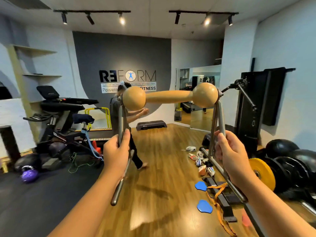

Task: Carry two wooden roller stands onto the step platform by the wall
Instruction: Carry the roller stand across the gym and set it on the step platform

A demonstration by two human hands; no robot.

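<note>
Far left, a round purple ball [29, 175] lies on the black floor mat, near a black exercise bike [68, 134] and a black treadmill [68, 103]. Past them a person in a grey top [118, 113] stands on the wooden floor [162, 168].

The left hand [116, 153] has its grip closed round the left grey metal upright of the wooden roller stand [169, 97], fingers and thumb wrapped about the bar. The stand is held up off the floor in front of the camera. It has a smooth tan wooden roller, slim in the middle with a large round ball at each end, slung between two grey metal leg frames; each frame ends below in a straight foot bar that hangs free.

Behind it, the dark grey step platform [151, 124] sits on the floor by the far wall.

The right hand [230, 151] likewise grips the right metal upright, fingers curled round it. Scattered shoes [200, 159] and two blue flat discs [204, 206] lie below, with a yellow weight plate [263, 175] and black plates at far right.
</note>
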